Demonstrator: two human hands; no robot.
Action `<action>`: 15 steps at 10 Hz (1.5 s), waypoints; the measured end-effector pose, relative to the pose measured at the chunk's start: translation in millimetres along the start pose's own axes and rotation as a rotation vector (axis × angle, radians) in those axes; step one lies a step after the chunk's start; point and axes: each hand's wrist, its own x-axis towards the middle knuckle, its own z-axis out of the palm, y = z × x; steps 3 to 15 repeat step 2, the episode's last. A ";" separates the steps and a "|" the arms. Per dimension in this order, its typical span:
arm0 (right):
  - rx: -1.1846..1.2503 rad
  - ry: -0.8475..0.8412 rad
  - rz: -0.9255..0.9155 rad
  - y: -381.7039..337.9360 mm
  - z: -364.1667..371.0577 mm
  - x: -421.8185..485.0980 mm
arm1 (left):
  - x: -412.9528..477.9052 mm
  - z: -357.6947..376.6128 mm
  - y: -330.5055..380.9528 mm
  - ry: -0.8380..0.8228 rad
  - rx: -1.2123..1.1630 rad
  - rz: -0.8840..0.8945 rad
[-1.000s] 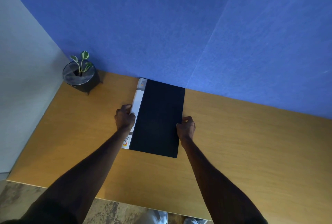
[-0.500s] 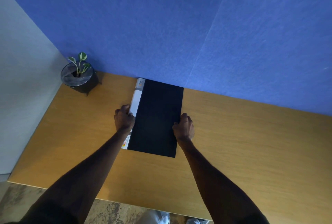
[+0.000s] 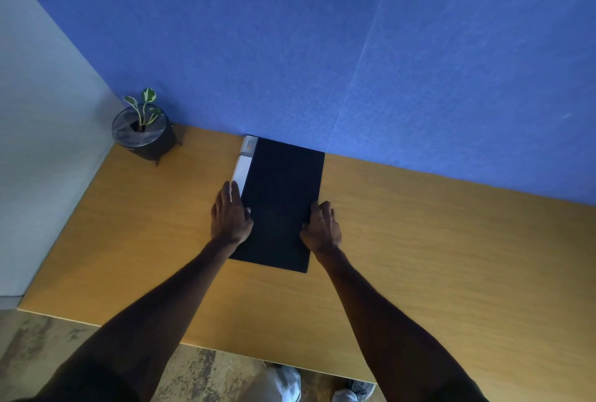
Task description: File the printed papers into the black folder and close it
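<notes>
Black and shut, the folder (image 3: pixel 280 205) lies at the wooden surface's (image 3: pixel 435 240) far edge, left hand (image 3: pixel 229 216) spread flat on its spine, right hand (image 3: pixel 322 227) loosely curled at the opposite edge; uneven pressure could skew it sideways.

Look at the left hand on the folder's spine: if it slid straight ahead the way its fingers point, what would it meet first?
The left hand would run along the white spine of the black folder, then probably reach the blue wall. The potted plant sits well off to the left.
</notes>
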 end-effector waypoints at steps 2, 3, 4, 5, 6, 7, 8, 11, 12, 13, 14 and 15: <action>-0.111 0.100 -0.148 28.1 -15.2 -20.1 | -28.3 10.7 25.0 0.050 0.190 0.195; -0.111 0.100 -0.148 28.1 -15.2 -20.1 | -28.3 10.7 25.0 0.050 0.190 0.195; -0.111 0.100 -0.148 28.1 -15.2 -20.1 | -28.3 10.7 25.0 0.050 0.190 0.195; -0.111 0.100 -0.148 28.1 -15.2 -20.1 | -28.3 10.7 25.0 0.050 0.190 0.195; -0.111 0.100 -0.148 28.1 -15.2 -20.1 | -28.3 10.7 25.0 0.050 0.190 0.195; -0.111 0.100 -0.148 28.1 -15.2 -20.1 | -28.3 10.7 25.0 0.050 0.190 0.195; -0.111 0.100 -0.148 28.1 -15.2 -20.1 | -28.3 10.7 25.0 0.050 0.190 0.195; -0.111 0.100 -0.148 28.1 -15.2 -20.1 | -28.3 10.7 25.0 0.050 0.190 0.195; -0.111 0.100 -0.148 28.1 -15.2 -20.1 | -28.3 10.7 25.0 0.050 0.190 0.195; -0.111 0.100 -0.148 28.1 -15.2 -20.1 | -28.3 10.7 25.0 0.050 0.190 0.195; -0.111 0.100 -0.148 28.1 -15.2 -20.1 | -28.3 10.7 25.0 0.050 0.190 0.195; -0.111 0.100 -0.148 28.1 -15.2 -20.1 | -28.3 10.7 25.0 0.050 0.190 0.195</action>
